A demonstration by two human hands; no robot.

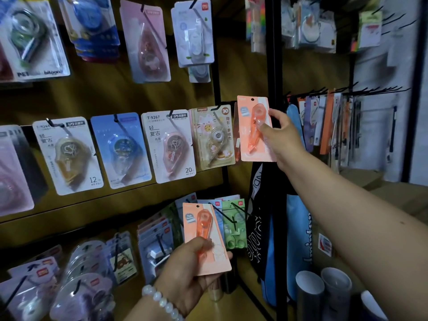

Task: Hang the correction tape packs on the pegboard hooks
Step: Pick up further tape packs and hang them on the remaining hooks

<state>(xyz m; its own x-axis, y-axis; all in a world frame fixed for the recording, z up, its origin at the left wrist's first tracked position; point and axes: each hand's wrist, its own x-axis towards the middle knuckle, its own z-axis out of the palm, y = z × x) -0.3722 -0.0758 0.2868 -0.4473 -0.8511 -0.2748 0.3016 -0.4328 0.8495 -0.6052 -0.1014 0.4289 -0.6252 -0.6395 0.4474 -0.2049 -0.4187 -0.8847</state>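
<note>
My right hand pinches an orange correction tape pack held upright at the right end of the middle pegboard row, beside the cat-printed pack. Another orange pack's edge shows just behind it. Whether the held pack's hole is on a hook is hidden. My left hand, with a bead bracelet on the wrist, grips a second orange correction tape pack low in front of the bottom row.
Rows of other correction tape packs hang on hooks across the brown pegboard. A black upright post borders the board on the right. Blue and black bags hang below; a pen rack stands farther right. Grey rolls stand bottom right.
</note>
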